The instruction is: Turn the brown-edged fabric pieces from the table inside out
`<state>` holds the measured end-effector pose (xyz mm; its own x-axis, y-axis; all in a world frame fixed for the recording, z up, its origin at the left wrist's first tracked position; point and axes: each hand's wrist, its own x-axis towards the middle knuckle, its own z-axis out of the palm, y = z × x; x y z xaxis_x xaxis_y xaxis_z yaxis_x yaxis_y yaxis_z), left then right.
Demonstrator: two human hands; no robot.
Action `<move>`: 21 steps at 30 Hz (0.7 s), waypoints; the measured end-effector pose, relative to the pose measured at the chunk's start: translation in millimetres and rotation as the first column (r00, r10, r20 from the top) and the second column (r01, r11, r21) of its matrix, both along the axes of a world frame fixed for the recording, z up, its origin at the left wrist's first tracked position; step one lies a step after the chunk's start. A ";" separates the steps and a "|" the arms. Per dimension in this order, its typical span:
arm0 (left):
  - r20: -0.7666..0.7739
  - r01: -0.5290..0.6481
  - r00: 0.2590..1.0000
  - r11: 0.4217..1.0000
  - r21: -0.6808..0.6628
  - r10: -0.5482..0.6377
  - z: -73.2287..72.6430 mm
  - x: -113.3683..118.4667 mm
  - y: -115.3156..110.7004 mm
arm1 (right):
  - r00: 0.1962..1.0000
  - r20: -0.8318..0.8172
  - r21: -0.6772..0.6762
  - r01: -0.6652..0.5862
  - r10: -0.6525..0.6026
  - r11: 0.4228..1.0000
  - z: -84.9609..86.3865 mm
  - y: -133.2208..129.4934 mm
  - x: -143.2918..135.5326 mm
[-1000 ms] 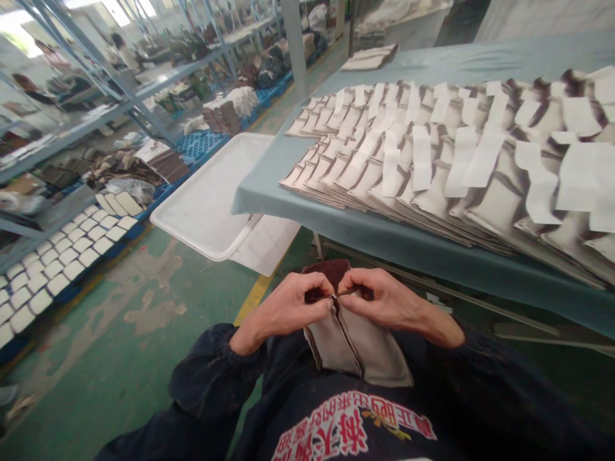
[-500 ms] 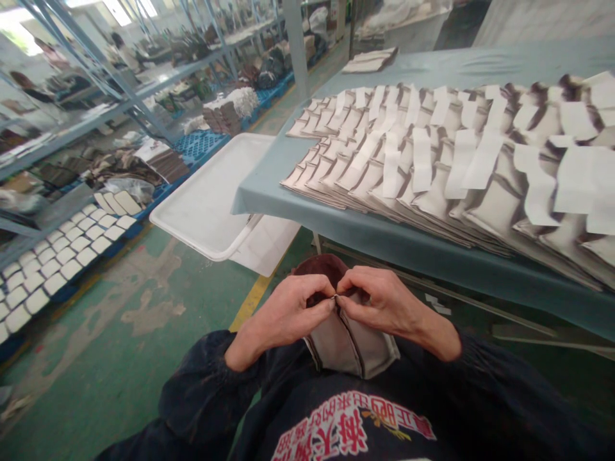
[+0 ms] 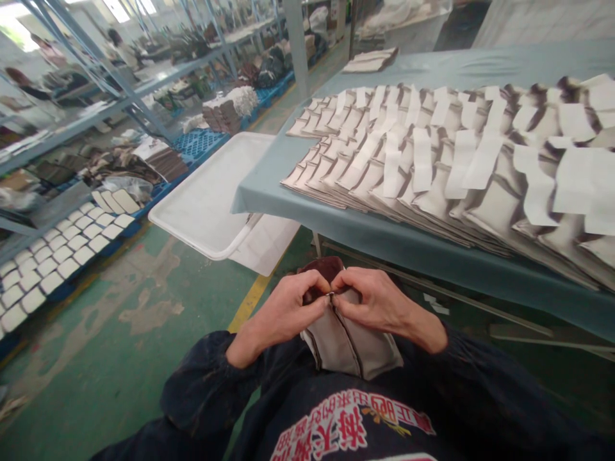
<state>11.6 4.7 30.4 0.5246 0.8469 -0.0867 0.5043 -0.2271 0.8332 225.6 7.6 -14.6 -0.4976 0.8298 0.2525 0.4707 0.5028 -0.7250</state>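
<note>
Over my lap is a beige fabric piece (image 3: 336, 339) with dark brown seams and a brown far end (image 3: 319, 266). My left hand (image 3: 300, 301) pinches its middle seam between thumb and forefinger. From the other side my right hand (image 3: 368, 298) pinches the same seam, its fingertips almost touching those of the left. A small pale bit shows between the fingertips, too small to name. The fabric under both palms is partly hidden.
Ahead and to the right, a table with a blue-grey cover (image 3: 269, 186) bears rows of overlapping beige fabric pieces (image 3: 432, 192) with white paper strips. A white plastic bin (image 3: 192, 218) stands left of it. Farther left are pale stacked pieces (image 3: 57, 256) and blue metal racks (image 3: 144, 102).
Both hands have shifted slightly left, still pinching the seam. The right forearm has drawn in a little. The table and bin look the same.
</note>
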 end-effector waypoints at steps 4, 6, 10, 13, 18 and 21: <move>0.024 0.007 1.000 0.994 0.110 -0.009 1.5 0.7 -0.3 | 0.996 -0.075 -0.148 0.032 -0.043 0.989 4.5 -1.8 -2.3; 0.041 0.038 0.998 0.975 0.219 -0.048 4.3 0.5 0.1 | 0.987 -0.149 -0.288 0.011 -0.056 0.957 12.2 -1.1 -2.7; 0.028 0.116 0.990 0.900 0.419 -0.141 12.7 -0.9 1.2 | 0.949 -0.306 -0.480 -0.090 -0.070 0.872 34.9 3.8 -2.1; -0.090 0.213 0.976 0.795 0.567 -0.198 16.0 -3.4 1.7 | 0.925 -0.375 -0.569 -0.181 -0.056 0.802 44.6 7.1 0.1; -0.256 0.330 0.943 0.710 0.623 -0.214 8.4 -6.9 1.0 | 0.912 -0.408 -0.644 -0.251 -0.047 0.722 36.5 8.5 4.3; -0.249 0.322 0.946 0.718 0.617 -0.209 2.7 -6.4 1.0 | 0.908 -0.410 -0.655 -0.225 -0.090 0.721 31.4 7.5 2.9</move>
<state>5.2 5.7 33.0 0.7641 0.5561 0.3268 0.4456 -0.8214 0.3560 228.4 15.1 16.8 -0.5486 0.8165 -0.1798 0.0575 -0.1777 -0.9824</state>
